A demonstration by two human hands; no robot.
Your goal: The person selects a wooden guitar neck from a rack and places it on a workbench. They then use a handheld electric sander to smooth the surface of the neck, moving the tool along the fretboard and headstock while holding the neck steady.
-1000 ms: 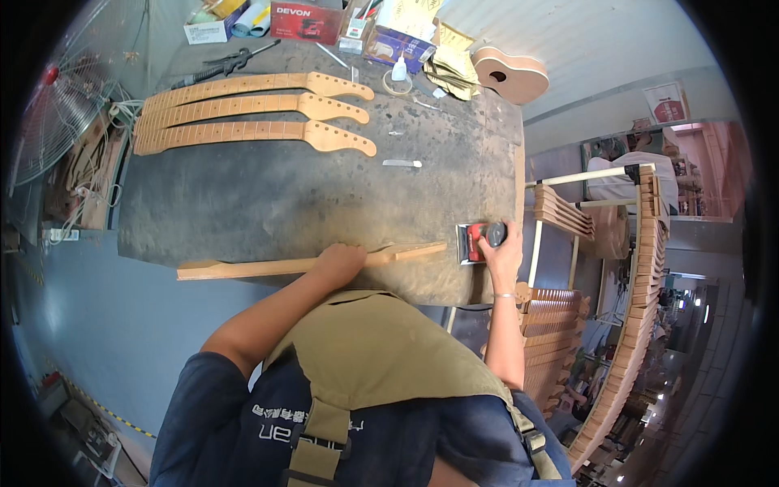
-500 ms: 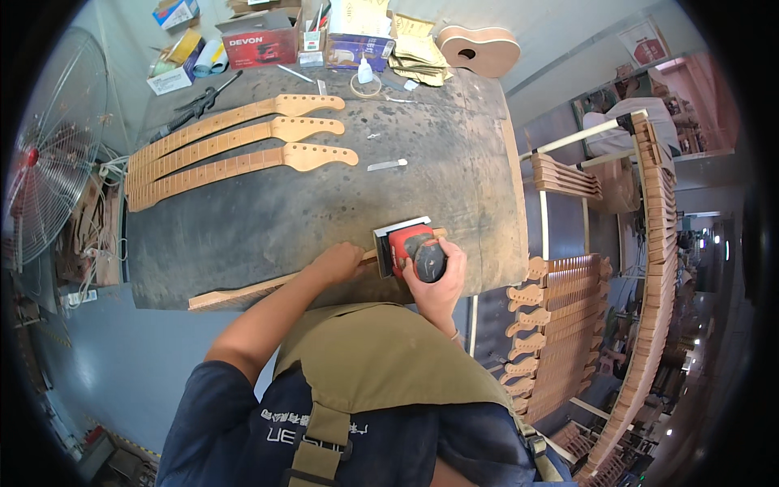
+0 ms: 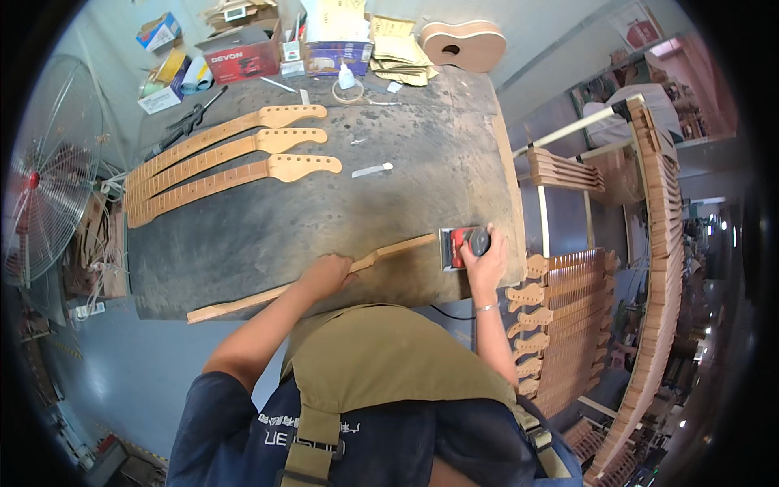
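Observation:
A wooden guitar neck (image 3: pixel 402 244) lies on its narrow side along the bench's near edge, its headstock end pointing right. My left hand (image 3: pixel 324 277) is closed around the neck near the base of the headstock. To the right of the neck's tip, my right hand (image 3: pixel 488 264) grips a red and black electric sander (image 3: pixel 460 248). The sander stands on the dark bench top (image 3: pixel 292 231), tipped so that its flat pad faces left, apart from the neck. It cannot be made out how the fingers sit on the sander's far side.
Three finished-looking necks (image 3: pixel 272 142) lie at the left. A small blade (image 3: pixel 372 170), a glue bottle (image 3: pixel 346 77), tape roll and boxes (image 3: pixel 245 55) sit farther back, beside a small guitar body (image 3: pixel 464 47). A neck-filled rack (image 3: pixel 568 325) stands right; a fan (image 3: pixel 53 174) left.
My right hand has carried the sander rightward off the neck, baring the headstock end. My left hand keeps hold of the neck, and the view has shifted slightly.

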